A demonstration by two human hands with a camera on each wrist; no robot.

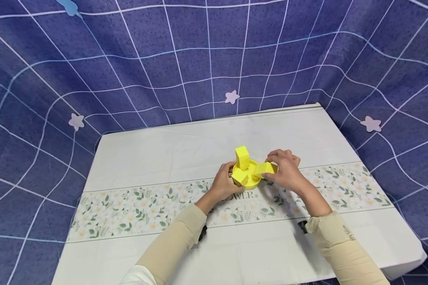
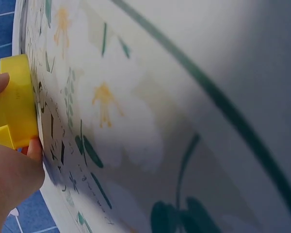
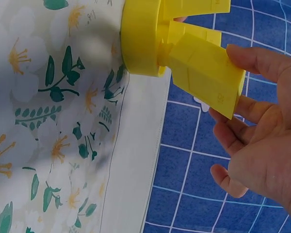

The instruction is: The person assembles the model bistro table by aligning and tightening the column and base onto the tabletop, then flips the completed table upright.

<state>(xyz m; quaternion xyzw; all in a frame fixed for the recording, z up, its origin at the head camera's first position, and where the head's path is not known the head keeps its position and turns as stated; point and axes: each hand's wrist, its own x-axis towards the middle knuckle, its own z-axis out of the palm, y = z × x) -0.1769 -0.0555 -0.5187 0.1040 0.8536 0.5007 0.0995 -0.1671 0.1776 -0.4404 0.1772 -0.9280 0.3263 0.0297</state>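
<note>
A round yellow base [image 1: 250,184] sits on the table, carrying yellow box-shaped blocks. My left hand [image 1: 224,184] grips the base from its left side, with the thumb near the front block [image 1: 240,176]. At the back, another block [image 1: 242,157] stands upright. My right hand [image 1: 286,169] pinches the outer end of a tilted yellow block [image 1: 262,169] between thumb and fingers. The right wrist view shows that block [image 3: 208,73] leaning outward, its narrow neck meeting the base [image 3: 140,39]. In the left wrist view, part of the base [image 2: 22,99] is cut off by the frame edge.
The white tablecloth [image 1: 157,154] has a floral band [image 1: 121,209] running across it. Behind and beside the table hangs a blue curtain [image 1: 185,67] with white grid lines and stars. A dark wrist device [image 1: 302,227] hangs beneath the right sleeve.
</note>
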